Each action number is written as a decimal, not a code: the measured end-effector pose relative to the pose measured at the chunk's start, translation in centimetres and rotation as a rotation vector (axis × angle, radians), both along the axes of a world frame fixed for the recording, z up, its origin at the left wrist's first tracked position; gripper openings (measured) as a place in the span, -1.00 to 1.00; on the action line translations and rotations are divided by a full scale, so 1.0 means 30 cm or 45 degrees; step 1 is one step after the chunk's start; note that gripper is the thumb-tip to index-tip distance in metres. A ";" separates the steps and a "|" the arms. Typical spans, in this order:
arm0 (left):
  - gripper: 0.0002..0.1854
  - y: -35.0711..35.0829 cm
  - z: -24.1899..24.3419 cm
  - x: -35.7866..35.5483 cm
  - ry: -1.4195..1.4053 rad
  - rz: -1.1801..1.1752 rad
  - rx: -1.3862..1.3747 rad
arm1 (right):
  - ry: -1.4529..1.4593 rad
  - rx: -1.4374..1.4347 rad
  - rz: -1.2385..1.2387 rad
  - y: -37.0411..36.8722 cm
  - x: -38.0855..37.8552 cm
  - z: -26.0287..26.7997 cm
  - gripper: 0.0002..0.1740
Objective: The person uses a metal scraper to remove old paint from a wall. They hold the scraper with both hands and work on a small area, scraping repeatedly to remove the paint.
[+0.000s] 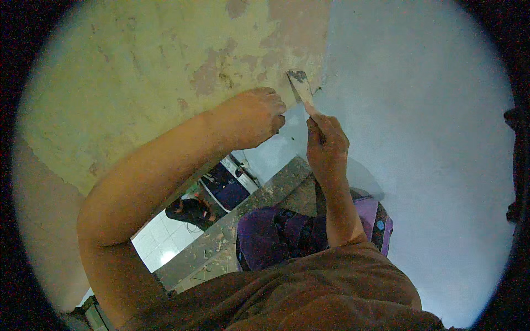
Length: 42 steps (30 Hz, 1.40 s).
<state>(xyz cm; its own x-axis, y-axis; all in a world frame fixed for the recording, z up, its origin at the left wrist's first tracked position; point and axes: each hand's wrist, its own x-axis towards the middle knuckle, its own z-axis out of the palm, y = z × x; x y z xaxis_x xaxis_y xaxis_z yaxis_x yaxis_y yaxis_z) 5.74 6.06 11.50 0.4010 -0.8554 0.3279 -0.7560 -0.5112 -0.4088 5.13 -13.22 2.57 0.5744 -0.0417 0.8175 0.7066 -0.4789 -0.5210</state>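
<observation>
My right hand [329, 145] grips a scraper [301, 85] by its lower end, with the broad blade pointing up. Grey patches mark the blade's tip, which is close to the yellow wall [136, 62]; whether it touches cannot be told. On that wall the paint is worn away in pinkish patches [207, 72]. My left hand [261, 118] is curled into a fist beside the wall, left of the scraper, and nothing shows in its fingers. The left arm is bent across the view.
A pale bluish wall [418, 124] meets the yellow one at a corner. Beneath me a grey ledge or board [223, 238] carries paint flakes, near my purple-clad legs [265, 236]. Far below lie white floor tiles [165, 238], a dark blue object [227, 188] and an unclear black shape [190, 211].
</observation>
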 end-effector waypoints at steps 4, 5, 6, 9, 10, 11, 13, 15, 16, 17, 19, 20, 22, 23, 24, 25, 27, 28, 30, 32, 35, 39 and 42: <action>-0.84 0.007 -0.009 -0.008 0.075 0.040 -0.037 | -0.027 0.027 0.063 0.038 -0.038 -0.001 -0.66; -0.84 0.007 -0.011 -0.005 0.084 0.020 -0.022 | -0.065 0.020 0.120 0.047 -0.046 -0.009 -0.67; -0.85 0.013 -0.012 -0.003 0.095 0.003 -0.007 | -0.139 -0.003 0.079 0.051 -0.038 -0.012 -0.79; -0.85 0.026 -0.023 0.004 0.208 -0.020 -0.100 | -0.011 -0.014 0.006 0.051 -0.003 -0.024 -0.79; -0.85 0.029 -0.028 0.004 0.263 -0.018 -0.157 | -0.078 -0.007 -0.013 0.052 0.008 -0.024 -0.79; -0.85 0.031 -0.033 0.004 0.260 -0.043 -0.121 | -0.097 -0.031 0.018 0.046 0.021 -0.021 -0.79; -0.83 0.036 -0.035 0.004 0.263 -0.083 -0.049 | -0.028 -0.071 0.007 0.038 0.024 -0.007 -0.79; -0.83 0.035 -0.036 0.005 0.269 -0.057 -0.033 | -0.084 -0.173 -0.061 0.024 0.015 0.020 -0.83; -0.83 0.035 -0.034 0.006 0.276 0.019 0.005 | -0.097 -0.250 -0.115 0.016 0.007 0.037 -0.84; -0.83 0.034 -0.033 0.006 0.278 0.056 0.036 | -0.099 -0.236 -0.068 0.007 -0.002 0.055 -0.80; -0.84 0.036 -0.029 0.010 0.256 0.002 0.048 | -0.083 -0.229 -0.028 -0.013 -0.013 0.085 -0.73; -0.84 0.037 -0.031 0.012 0.219 -0.053 0.028 | -0.027 -0.242 -0.046 -0.018 -0.017 0.092 -0.65; -0.85 0.038 -0.038 0.012 0.194 -0.114 -0.047 | -0.009 -0.246 -0.025 -0.020 -0.016 0.096 -0.67; -0.85 0.037 -0.039 0.013 0.173 -0.144 -0.095 | -0.014 -0.237 -0.014 -0.020 -0.012 0.093 -0.68; -0.85 0.037 -0.043 0.013 0.177 -0.111 -0.082 | -0.053 -0.227 -0.012 -0.014 -0.009 0.085 -0.68; -0.86 0.035 -0.045 0.014 0.181 -0.079 -0.070 | -0.092 -0.216 -0.013 -0.008 -0.005 0.075 -0.68; -0.86 0.037 -0.046 0.015 0.181 -0.062 -0.039 | -0.128 -0.198 0.000 0.006 0.002 0.055 -0.69; -0.86 0.040 -0.043 0.015 0.179 -0.072 -0.021 | -0.123 -0.191 0.016 0.012 0.005 0.047 -0.69; -0.87 0.045 -0.041 0.012 0.202 -0.082 -0.020 | -0.107 -0.185 0.029 0.018 0.005 0.036 -0.67; -0.87 0.049 -0.040 0.008 0.254 -0.074 -0.051 | -0.086 -0.195 0.022 0.018 -0.001 0.032 -0.65; -0.88 0.048 -0.043 0.010 0.214 -0.127 -0.083 | -0.166 -0.216 0.083 0.006 -0.014 0.029 -0.60; -0.87 0.050 -0.047 0.014 0.252 -0.128 -0.108 | -0.081 -0.250 0.105 -0.009 -0.031 0.020 -0.57; -0.86 0.056 -0.033 0.005 0.286 -0.241 -0.202 | -0.038 -0.252 0.073 -0.013 -0.036 0.020 -0.56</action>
<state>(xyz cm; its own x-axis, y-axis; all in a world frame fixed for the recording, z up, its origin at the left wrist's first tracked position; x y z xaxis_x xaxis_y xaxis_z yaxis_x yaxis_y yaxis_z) 5.89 7.72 10.51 0.3174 -0.8668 0.3846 -0.9058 -0.3972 -0.1477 4.05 -13.60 3.18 0.5464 0.1535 0.8234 0.7494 -0.5287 -0.3987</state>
